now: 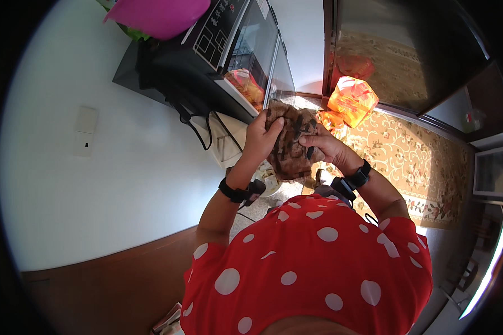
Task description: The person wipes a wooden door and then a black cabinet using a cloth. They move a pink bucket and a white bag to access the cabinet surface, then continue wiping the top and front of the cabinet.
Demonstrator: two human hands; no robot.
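Observation:
A bunched brown cloth (291, 155) with dark patches is held up in front of me between both hands. My left hand (263, 136) grips its left side, the thumb lying on top of the fabric. On the right side, my right hand (329, 146) pinches it, with the thumb pressed on the cloth and the other fingers hidden behind. Just beyond the cloth stands a black cabinet with glass doors (253, 42). Each wrist wears a black strap with a device.
A pink basin (161, 16) sits on the cabinet. Orange plastic bags (354, 100) stand by the sliding door, at the edge of a floral rug (415, 167). A beige bag (224, 146) hangs beside the cabinet, with a white container (269, 184) on the floor below.

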